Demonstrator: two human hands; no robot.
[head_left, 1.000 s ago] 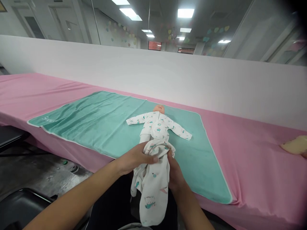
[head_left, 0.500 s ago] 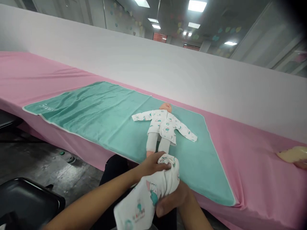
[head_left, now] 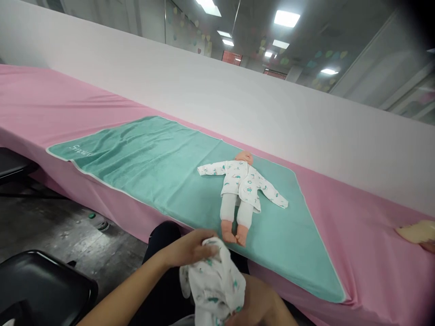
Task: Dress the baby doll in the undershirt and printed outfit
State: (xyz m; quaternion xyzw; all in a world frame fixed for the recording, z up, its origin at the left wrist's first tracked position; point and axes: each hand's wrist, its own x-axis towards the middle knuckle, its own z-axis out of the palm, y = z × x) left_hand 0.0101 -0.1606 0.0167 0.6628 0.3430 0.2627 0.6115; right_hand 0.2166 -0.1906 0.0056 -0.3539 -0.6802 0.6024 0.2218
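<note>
Bunched between my two hands, over my lap, is a white baby garment (head_left: 219,280) with a green animal print; its exact kind I cannot make out. My left hand (head_left: 197,248) is closed on its upper edge, thumb over the cloth. Lower down at the right, my right hand (head_left: 256,301) grips the bunched fabric, its fingers mostly hidden by it. Just beyond lies a baby doll (head_left: 244,157) on its back, wearing a matching white printed top (head_left: 238,179) and white leggings (head_left: 228,208), arms spread and feet bare toward me.
A green towel (head_left: 163,158) with a white border lies under the doll on a pink-covered table (head_left: 370,235). A low white wall (head_left: 220,99) runs behind it. At the right edge is a pale beige object (head_left: 416,231). A black chair (head_left: 44,285) stands lower left.
My left hand has moved left and slightly down, and the garment has shifted and bunched differently. The doll's feet have come into full view. The camera view has shifted slightly.
</note>
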